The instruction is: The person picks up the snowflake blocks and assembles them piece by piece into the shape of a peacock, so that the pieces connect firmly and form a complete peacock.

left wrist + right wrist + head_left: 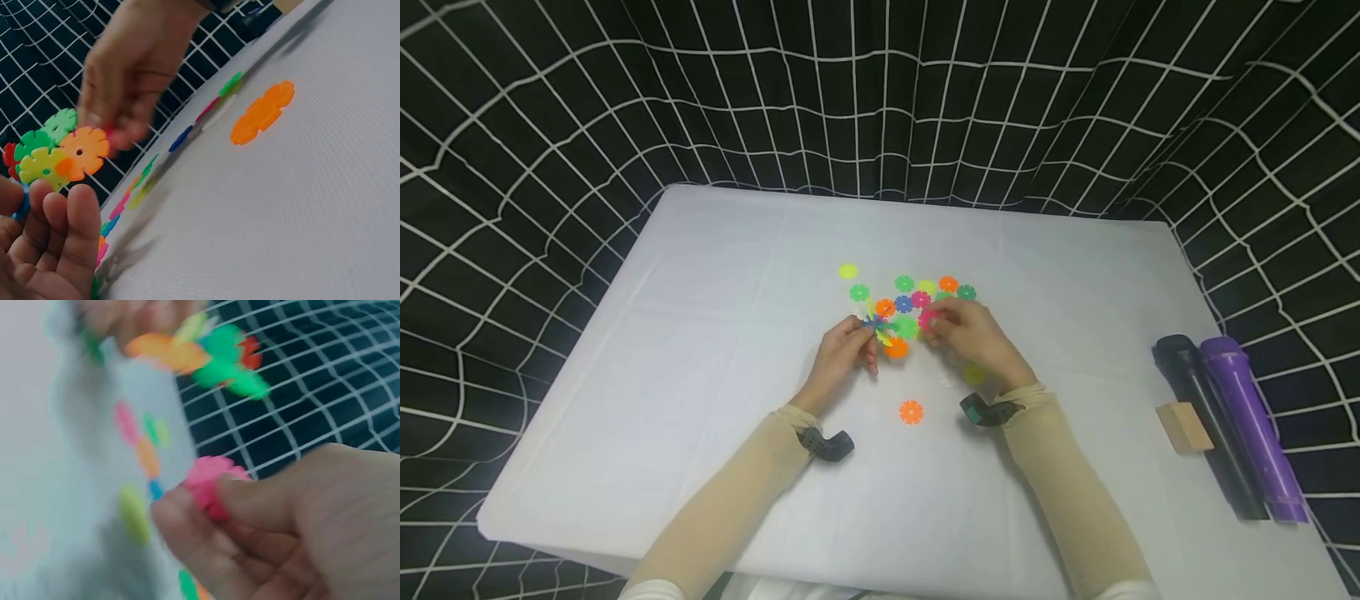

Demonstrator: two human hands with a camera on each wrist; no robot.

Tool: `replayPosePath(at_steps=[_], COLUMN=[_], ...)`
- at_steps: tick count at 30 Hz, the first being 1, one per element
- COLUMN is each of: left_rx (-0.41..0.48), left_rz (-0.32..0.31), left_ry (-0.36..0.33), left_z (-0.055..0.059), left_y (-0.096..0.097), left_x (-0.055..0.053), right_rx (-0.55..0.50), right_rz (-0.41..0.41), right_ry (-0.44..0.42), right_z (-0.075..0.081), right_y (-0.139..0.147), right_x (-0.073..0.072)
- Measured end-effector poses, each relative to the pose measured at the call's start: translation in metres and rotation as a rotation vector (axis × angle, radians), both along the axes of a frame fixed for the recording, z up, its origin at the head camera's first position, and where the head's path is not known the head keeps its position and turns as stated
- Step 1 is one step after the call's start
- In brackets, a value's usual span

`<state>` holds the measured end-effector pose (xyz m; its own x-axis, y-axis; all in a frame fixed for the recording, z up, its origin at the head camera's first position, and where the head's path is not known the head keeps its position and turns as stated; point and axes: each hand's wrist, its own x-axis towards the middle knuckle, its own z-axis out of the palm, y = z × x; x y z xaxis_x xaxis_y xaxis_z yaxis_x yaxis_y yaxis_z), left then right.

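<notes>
My left hand (pixel 842 354) holds a cluster of interlocking flower discs (pixel 42 164), joined together in green, yellow, orange, red and blue. In the left wrist view, the fingers stand in front of its lower part. Pinched between thumb and forefinger of my right hand (pixel 976 337) is a single pink flower disc (pixel 209 478), held apart from the cluster. Both hands are above the table, facing each other. Loose flower discs lie beyond them, among them a blue one (pixel 903 304) and a yellow one (pixel 848 271). An orange disc (pixel 912 412) lies nearer my body.
A white cloth covers the table (pixel 700 275). At the right edge lie a black tube (pixel 1210 425) and a purple tube (pixel 1255 429), with a wooden block (pixel 1184 427) beside them. Black netting-patterned curtain (pixel 880 92) surrounds the back and sides.
</notes>
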<state>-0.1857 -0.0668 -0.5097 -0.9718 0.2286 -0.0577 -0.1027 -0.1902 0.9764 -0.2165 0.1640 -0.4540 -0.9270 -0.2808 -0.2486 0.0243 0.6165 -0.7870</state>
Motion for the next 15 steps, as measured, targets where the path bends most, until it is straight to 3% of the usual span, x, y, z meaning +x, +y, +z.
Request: replayPosePath(at_steps=[3, 5, 15], left_rx=[-0.045, -0.085, -0.139], left_rz=[-0.033, -0.05, -0.106], left_ry=[0.017, 0.039, 0.081], left_z=[0.001, 0.001, -0.001], left_y=[0.0, 0.0, 0.0], left_x=[0.001, 0.0, 0.002], right_rx=[-0.175, -0.222, -0.167], right_rz=[-0.069, -0.081, -0.064], right_ry=[-0.005, 0.007, 0.002], right_z=[0.007, 0.012, 0.013], right_y=[-0.001, -0.004, -0.01], right_x=[-0.001, 0.0, 0.005])
